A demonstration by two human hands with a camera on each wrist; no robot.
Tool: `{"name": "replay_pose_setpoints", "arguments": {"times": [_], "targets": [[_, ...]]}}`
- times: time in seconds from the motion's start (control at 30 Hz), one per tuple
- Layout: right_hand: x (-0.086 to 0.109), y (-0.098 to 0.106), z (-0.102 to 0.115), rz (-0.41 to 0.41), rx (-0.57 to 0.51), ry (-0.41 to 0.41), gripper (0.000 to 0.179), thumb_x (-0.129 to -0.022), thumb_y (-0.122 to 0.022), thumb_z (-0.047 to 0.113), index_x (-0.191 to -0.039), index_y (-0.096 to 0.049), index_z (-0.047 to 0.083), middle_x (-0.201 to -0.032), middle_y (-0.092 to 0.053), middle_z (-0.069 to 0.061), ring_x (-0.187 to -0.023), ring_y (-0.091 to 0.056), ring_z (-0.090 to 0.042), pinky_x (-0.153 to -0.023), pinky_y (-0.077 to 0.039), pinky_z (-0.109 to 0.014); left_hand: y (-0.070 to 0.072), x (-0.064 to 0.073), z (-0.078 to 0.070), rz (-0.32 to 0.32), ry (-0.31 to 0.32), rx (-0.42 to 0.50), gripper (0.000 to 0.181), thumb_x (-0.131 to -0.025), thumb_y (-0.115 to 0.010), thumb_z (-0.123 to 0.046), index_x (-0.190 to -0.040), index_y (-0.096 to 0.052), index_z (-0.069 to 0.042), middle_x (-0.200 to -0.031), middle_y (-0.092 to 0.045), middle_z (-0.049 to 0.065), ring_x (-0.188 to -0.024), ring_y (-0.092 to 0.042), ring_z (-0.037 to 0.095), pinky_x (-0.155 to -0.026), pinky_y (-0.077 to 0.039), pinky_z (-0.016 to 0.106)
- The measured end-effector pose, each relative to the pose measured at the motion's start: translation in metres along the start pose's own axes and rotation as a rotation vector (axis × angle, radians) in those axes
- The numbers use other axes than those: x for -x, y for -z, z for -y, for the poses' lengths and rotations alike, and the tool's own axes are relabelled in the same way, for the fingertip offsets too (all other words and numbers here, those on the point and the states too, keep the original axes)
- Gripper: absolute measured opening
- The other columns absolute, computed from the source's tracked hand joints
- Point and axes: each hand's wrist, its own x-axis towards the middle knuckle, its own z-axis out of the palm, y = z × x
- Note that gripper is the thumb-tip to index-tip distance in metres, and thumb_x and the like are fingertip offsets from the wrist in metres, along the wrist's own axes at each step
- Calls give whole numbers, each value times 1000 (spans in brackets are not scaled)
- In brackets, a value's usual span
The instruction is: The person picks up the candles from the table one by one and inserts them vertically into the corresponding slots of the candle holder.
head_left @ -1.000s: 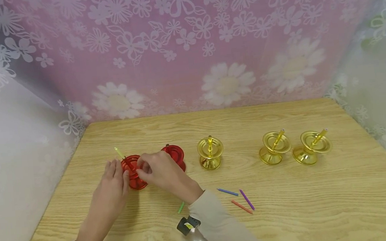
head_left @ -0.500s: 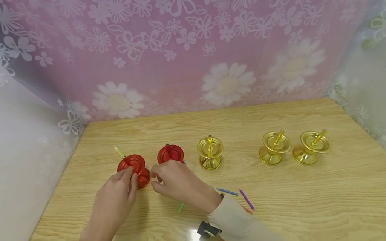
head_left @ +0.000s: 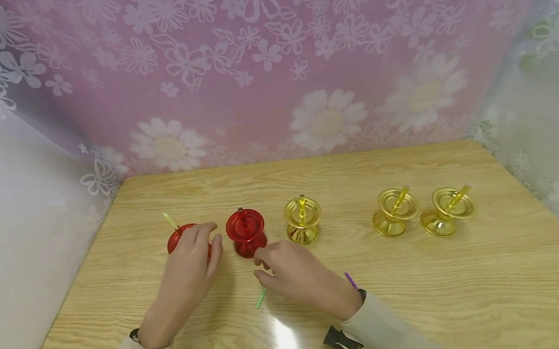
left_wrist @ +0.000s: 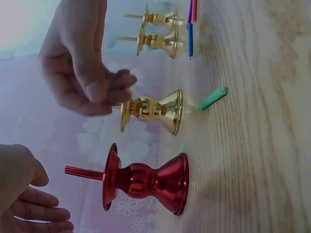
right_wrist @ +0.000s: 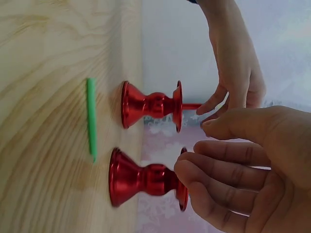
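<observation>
Over the left red candle holder [head_left: 174, 241] is my left hand [head_left: 186, 272], fingers loosely bent and nothing in them; it covers much of the holder. A thin yellow candle [head_left: 170, 220] stands tilted in that holder. My right hand [head_left: 302, 271] hovers above the table with relaxed, curved fingers and an empty grasp, as the right wrist view also shows. Just below its fingertips lies a green candle [head_left: 261, 298]. Between the hands, further back, a second red candle holder [head_left: 245, 229] stands upright with a bare stem.
One gold candle holder [head_left: 303, 219] stands right of the red ones; two more, a gold holder [head_left: 394, 212] and its neighbour [head_left: 445, 211], stand further right. A purple candle [head_left: 350, 279] peeks out behind my right wrist. The left wrist view shows a blue candle [left_wrist: 190, 41] on the table [left_wrist: 262, 160].
My right hand has moved away from the left red holder, rightward and nearer, to above the green candle. My left hand has come off that holder's dish and shifted slightly right.
</observation>
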Motion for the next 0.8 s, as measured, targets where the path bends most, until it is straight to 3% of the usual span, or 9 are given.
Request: {"name": "replay_pose_setpoints", "arguments": {"times": [0.13,0.37,0.57,0.8], "targets": [[14,2,-11,-21,47,-28,7,-85,-70,13,-86,-68,7,-75,-65,1,-65,-57,-9,-57,-46,-20,-10,-9,2,43,19,10,23,-94,-58,-9,-109,-60,8,-105,-62,20,-98,-59,35,-76,-55,45],[34,3,-31,-19,76,-86,7,-84,-70,12,-85,-68,5,-73,-62,1,-63,-56,-11,-54,-46,-25,-28,-24,10,72,-7,6,25,-97,-54,-11,-109,-58,11,-108,-58,22,-105,-55,36,-87,-51,45],[49,0,-46,-36,136,-104,7,-83,-70,11,-83,-68,5,-74,-64,-1,-64,-59,-13,-55,-49,-27,-41,-27,17,117,48,7,32,-98,-52,-15,-114,-59,13,-118,-58,25,-113,-55,38,-92,-50,48],[62,-1,-58,-51,152,-107,5,-83,-70,8,-80,-67,5,-79,-68,-3,-66,-63,-15,-55,-50,-27,-56,-31,20,56,78,47,37,-98,-52,-16,-118,-58,14,-123,-57,29,-118,-54,42,-95,-47,53]]}}
